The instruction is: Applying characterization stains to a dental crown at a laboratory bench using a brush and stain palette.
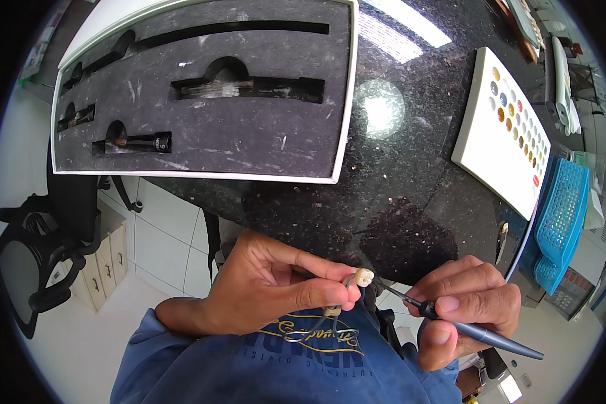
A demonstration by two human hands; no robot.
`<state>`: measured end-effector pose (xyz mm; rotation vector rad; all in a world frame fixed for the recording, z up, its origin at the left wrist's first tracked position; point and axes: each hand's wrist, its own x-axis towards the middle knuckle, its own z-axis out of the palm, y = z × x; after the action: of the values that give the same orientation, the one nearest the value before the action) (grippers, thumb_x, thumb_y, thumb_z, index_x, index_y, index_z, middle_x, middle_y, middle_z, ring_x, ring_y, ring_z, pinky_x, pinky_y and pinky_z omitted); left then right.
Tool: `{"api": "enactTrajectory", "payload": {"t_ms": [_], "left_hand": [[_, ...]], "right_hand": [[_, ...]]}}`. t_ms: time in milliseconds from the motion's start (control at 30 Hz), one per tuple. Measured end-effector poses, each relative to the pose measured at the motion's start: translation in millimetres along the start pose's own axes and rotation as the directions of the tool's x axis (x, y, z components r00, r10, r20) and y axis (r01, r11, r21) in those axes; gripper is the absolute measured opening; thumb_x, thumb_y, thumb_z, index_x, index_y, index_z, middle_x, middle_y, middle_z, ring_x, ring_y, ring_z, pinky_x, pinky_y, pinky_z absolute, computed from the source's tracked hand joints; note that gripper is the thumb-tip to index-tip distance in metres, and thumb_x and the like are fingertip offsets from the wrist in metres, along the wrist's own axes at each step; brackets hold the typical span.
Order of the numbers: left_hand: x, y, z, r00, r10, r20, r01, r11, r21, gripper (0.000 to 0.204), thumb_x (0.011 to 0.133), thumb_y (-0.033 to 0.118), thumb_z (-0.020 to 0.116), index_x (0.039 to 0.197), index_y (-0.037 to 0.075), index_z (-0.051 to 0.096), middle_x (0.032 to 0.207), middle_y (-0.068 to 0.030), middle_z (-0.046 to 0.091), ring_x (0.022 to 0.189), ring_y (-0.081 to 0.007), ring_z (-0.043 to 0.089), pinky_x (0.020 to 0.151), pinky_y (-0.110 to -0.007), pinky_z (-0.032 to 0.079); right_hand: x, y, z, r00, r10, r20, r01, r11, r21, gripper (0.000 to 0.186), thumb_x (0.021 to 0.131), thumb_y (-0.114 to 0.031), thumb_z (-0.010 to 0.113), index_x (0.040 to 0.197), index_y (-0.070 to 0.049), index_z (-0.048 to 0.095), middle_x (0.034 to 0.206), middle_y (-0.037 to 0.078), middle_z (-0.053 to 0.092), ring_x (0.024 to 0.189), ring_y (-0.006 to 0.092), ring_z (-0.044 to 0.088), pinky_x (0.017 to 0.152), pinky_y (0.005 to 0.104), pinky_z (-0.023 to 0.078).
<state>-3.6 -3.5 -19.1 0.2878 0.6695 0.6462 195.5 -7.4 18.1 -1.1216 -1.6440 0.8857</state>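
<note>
My left hand [286, 283] is closed in a pinch on a metal clamp with loop handles [343, 332], which hang below the fingers. At the clamp's tip, just past my thumb and forefinger, sits a small cream-coloured tooth crown [364, 277]. My right hand [470, 306] grips a slim tool that looks like a fine brush [498, 341], with a blue-grey tapered handle, black collar and thin dark shaft. Its tip points left, beside the crown; whether it touches cannot be made out.
A white-rimmed case [262, 135] with dark foam slots holds several brush pieces on the black speckled countertop [289, 202]. A white palette [498, 155] with coloured wells stands right, near a blue perforated basket [562, 215]. An office chair [40, 249] is at left.
</note>
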Motion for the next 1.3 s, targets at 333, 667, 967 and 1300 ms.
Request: {"api": "enactTrajectory", "payload": {"t_ms": [333, 667, 967, 1300], "left_hand": [[1.1, -2.8, -0.9, 1.0, 0.029, 0.005, -0.029, 0.999, 0.014, 0.019, 0.078, -0.004, 0.064, 0.096, -0.009, 0.062, 0.093, -0.0207, 0.064, 0.086, -0.0197, 0.064, 0.08, -0.028, 0.053], [0.7, -0.5, -1.0, 1.0, 0.017, 0.003, -0.017, 1.0, 0.014, 0.019, 0.078, -0.004, 0.064, 0.096, -0.009, 0.062, 0.094, -0.0209, 0.064, 0.086, -0.0197, 0.064, 0.08, -0.028, 0.053], [-0.9, 0.0, -0.7, 1.0, 0.021, 0.002, -0.021, 0.998, 0.055, 0.02, 0.078, -0.004, 0.064, 0.097, -0.008, 0.062, 0.098, -0.0216, 0.063, 0.09, -0.0197, 0.063, 0.083, -0.028, 0.052], [-0.3, -1.7, -0.2, 0.998, 0.064, 0.004, -0.064, 0.997, 0.049, 0.019, 0.078, -0.004, 0.064, 0.096, -0.009, 0.062, 0.098, -0.0234, 0.062, 0.091, -0.0208, 0.063, 0.084, -0.029, 0.052]], "right_hand": [[4.1, 2.9, -7.7, 0.996, 0.004, 0.093, -0.004, 1.0, 0.007, 0.027, 0.079, -0.022, 0.066, 0.089, -0.003, 0.049, 0.068, 0.009, 0.052, 0.05, 0.0162, 0.059, 0.043, 0.0201, 0.045], [5.4, 3.2, -6.2, 0.995, -0.007, 0.096, 0.008, 1.0, -0.01, 0.027, 0.079, -0.023, 0.066, 0.088, -0.003, 0.049, 0.068, 0.009, 0.052, 0.05, 0.0165, 0.059, 0.042, 0.02, 0.045], [0.4, 0.7, -0.2, 1.0, 0.003, -0.001, -0.003, 1.0, -0.002, 0.029, 0.079, -0.026, 0.067, 0.087, -0.005, 0.049, 0.066, 0.008, 0.052, 0.049, 0.0148, 0.057, 0.044, 0.0195, 0.044], [3.9, -5.3, -4.9, 0.997, 0.083, 0.009, -0.083, 0.994, 0.066, 0.019, 0.067, -0.004, 0.072, 0.081, -0.003, 0.059, 0.072, 0.007, 0.06, 0.061, 0.0224, 0.065, 0.053, 0.028, 0.055]]}}
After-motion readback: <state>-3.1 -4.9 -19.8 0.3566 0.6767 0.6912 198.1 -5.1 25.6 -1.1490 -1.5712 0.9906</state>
